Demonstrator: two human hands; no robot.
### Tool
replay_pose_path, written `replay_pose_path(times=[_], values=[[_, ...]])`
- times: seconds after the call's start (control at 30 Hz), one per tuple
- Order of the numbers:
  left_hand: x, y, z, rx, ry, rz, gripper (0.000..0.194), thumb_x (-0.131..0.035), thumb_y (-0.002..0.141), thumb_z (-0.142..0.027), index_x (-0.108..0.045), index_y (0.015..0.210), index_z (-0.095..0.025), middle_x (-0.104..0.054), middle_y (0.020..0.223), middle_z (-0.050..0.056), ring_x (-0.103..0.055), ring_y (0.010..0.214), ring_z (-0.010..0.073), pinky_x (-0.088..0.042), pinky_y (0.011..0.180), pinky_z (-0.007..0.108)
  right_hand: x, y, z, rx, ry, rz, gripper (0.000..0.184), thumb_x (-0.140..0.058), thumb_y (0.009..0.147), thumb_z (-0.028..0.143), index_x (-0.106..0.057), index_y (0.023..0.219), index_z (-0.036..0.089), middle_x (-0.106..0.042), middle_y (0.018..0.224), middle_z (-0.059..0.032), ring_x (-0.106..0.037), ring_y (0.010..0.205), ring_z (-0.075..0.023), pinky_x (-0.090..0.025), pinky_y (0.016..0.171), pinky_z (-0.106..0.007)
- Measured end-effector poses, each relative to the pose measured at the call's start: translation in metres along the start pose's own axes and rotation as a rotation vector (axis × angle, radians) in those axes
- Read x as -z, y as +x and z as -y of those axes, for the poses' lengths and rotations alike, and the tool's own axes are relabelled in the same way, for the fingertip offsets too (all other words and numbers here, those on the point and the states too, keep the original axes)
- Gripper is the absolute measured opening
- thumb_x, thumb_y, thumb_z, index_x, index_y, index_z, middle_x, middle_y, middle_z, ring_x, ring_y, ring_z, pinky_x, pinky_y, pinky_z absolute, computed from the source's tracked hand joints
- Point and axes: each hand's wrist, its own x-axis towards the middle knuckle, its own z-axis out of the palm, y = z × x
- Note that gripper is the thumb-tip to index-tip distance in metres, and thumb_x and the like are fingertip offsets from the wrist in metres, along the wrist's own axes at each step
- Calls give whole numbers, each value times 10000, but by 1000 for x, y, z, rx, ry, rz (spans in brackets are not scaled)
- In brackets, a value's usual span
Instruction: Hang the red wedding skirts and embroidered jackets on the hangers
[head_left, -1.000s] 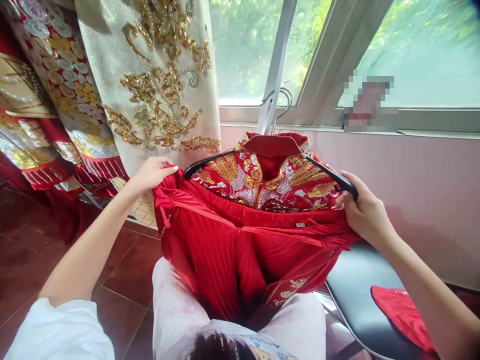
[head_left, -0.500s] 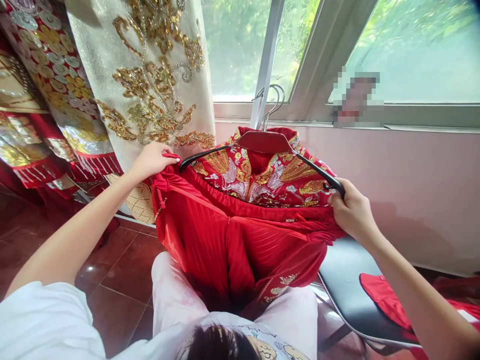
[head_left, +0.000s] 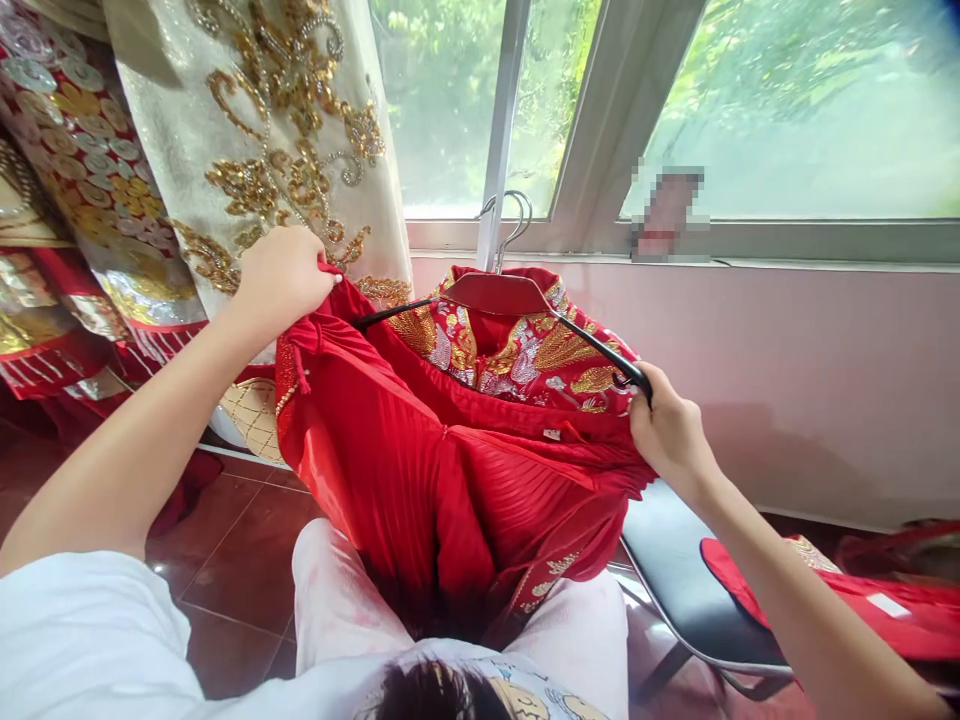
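Note:
A red pleated skirt (head_left: 382, 470) is stretched by its waistband between my two hands. My left hand (head_left: 281, 275) is closed on the waistband's left end, lifted over the left arm of a black hanger (head_left: 600, 348). My right hand (head_left: 667, 420) grips the hanger's right end together with the skirt's right side. Behind the waistband hangs a red jacket (head_left: 517, 345) embroidered in gold and silver. The hanger's left tip is hidden behind the skirt. Metal hooks (head_left: 516, 220) rise from the hangers to a pale upright bar.
Left of me hang a cream cloth with gold beading (head_left: 255, 130) and several red and gold embroidered garments (head_left: 105, 170). At right, a black-seated chair (head_left: 675, 560) bears red cloth (head_left: 847, 600). A pink wall (head_left: 810, 380) and windows (head_left: 795, 120) stand ahead.
My left hand has risen, raising the left end of the waistband above the hanger arm. My right hand keeps its grip. The view has shifted slightly to the right.

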Motion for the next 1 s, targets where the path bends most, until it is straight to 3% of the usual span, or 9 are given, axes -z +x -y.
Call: replay_pose_path(times=[0.13, 0.27, 0.37, 0.5, 0.6, 0.7, 0.8, 0.87, 1.0], values=[[-6, -33, -42, 4, 50, 4, 305, -425, 883, -246, -647, 942, -44, -681, 913, 205, -673, 911, 323, -524, 751, 426, -2, -4, 4, -36, 8, -1, 436, -407, 856, 256, -514, 1278, 232, -652, 800, -78, -601, 662, -240, -470, 670, -337], [-43, -73, -81, -99, 25, 154, 322, -323, 912, -174, -585, 1061, -59, -682, 819, 202, -699, 818, 329, -510, 649, 388, -4, 4, 0, -47, 35, -19, 451, -400, 858, 241, -515, 1293, 222, -653, 810, -74, -597, 672, -233, -468, 697, -339], [-62, -84, -94, -234, 0, 239, 337, -288, 919, -178, -590, 1043, -93, -681, 780, 175, -696, 773, 336, -484, 611, 383, -4, 10, -3, -40, 63, -4, 457, -390, 858, 231, -518, 1296, 210, -665, 845, -76, -602, 701, -230, -471, 736, -347], [-54, -65, -128, -357, -163, -76, 351, -325, 945, -309, -622, 1018, -135, -673, 915, 161, -673, 851, 300, -484, 707, 395, -2, 14, -3, 24, 128, -9, 451, -392, 854, 214, -515, 1288, 203, -676, 1025, -86, -621, 854, -227, -468, 816, -340], [-50, -36, -175, -650, -391, -309, 334, -435, 926, -378, -625, 1100, -166, -644, 1071, 131, -596, 1046, 278, -426, 938, 434, 2, 15, -1, 50, 140, 21, 433, -378, 859, 205, -505, 1273, 204, -676, 972, -64, -604, 813, -202, -466, 793, -321], [-62, -13, -216, -843, -500, -343, 350, -429, 938, -409, -644, 1098, -183, -637, 1091, 98, -527, 1114, 278, -311, 1062, 494, 7, 20, -5, 5, 144, 5, 346, -406, 860, 236, -502, 1191, 208, -644, 835, -30, -557, 712, -174, -450, 706, -287], [-81, -1, -230, -834, -542, -362, 398, -336, 976, -390, -680, 996, -190, -656, 980, 80, -511, 1069, 266, -303, 1051, 491, 16, 26, -15, -111, 232, 10, 334, -568, 796, 339, -463, 1086, 212, -561, 679, 29, -487, 606, -144, -407, 592, -250], [-90, 2, -229, -811, -576, -416, 401, -327, 981, -379, -687, 973, -203, -662, 969, 70, -504, 1042, 256, -316, 1027, 477, 28, 27, -21, -108, 343, 140, 424, -677, 708, 406, -463, 1016, 209, -519, 638, 54, -458, 577, -124, -381, 547, -232], [-95, 2, -222, -815, -628, -492, 336, -387, 967, -364, -694, 933, -231, -667, 1030, 51, -494, 1034, 250, -319, 1002, 467, 58, 25, -18, -13, 412, 613, 481, -792, 579, 455, -594, 899, 154, -597, 694, 15, -526, 642, -126, -427, 607, -246]])
